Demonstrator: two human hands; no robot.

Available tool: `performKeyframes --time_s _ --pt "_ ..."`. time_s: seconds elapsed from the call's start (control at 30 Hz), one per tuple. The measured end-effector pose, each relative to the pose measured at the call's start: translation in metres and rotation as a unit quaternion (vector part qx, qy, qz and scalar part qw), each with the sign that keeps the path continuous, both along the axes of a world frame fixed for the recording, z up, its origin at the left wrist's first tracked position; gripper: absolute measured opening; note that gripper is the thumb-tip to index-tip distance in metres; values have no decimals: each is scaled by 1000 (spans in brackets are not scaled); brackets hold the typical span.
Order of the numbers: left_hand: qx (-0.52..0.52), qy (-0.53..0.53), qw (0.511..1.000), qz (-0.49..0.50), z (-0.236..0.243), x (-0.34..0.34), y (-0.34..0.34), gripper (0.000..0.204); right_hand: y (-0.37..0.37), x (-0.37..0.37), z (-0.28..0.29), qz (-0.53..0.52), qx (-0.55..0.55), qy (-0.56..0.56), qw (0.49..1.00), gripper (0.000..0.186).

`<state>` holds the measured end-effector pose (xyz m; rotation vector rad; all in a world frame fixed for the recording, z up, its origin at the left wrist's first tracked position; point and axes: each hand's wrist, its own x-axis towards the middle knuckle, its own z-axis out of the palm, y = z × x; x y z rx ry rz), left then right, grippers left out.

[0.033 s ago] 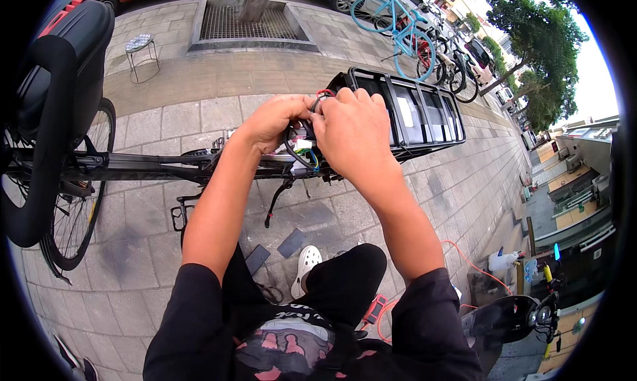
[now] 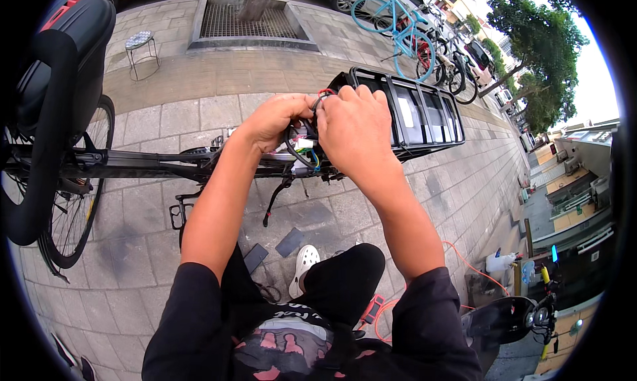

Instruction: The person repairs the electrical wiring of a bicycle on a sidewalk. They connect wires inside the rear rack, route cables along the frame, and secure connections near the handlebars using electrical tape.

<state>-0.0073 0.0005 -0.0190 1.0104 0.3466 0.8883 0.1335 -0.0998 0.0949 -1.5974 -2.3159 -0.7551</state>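
A black bicycle (image 2: pixel 142 166) with thick frame tubes stands crosswise before me. Over its middle, my left hand (image 2: pixel 275 121) and my right hand (image 2: pixel 356 126) meet, fingers closed in a pinch on a bundle of thin wires (image 2: pixel 325 94), dark with some red. The spot where the fingertips grip is mostly hidden behind my right hand. Below them a black cable (image 2: pixel 289 144) bends in a loop. Next to it a white plug connector (image 2: pixel 306 143) and blue and yellow-green wires (image 2: pixel 315 159) show in the opened part of the bike.
Right of my hands is a black rear rack (image 2: pixel 398 109). The kickstand (image 2: pixel 275 198) points down toward me. Two dark flat pieces (image 2: pixel 289 242) lie by my white shoe (image 2: pixel 304 268). A red tool (image 2: pixel 373 309) and an orange cord (image 2: pixel 474 265) are on the right. A stool (image 2: pixel 140 41) stands far left.
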Motion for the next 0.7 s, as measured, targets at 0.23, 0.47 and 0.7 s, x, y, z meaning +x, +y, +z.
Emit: performKeyframes --time_s 0.23,0.47,0.7 --pt "12 16 1000 14 1 5 1 19 22 16 10 41 32 42 998 19" --pt "1 19 1000 19 4 -1 -3 17 25 27 47 81 -34 39 995 19" --pt "-9 -17 999 46 2 4 -4 15 13 13 12 72 12 -62 995 22"
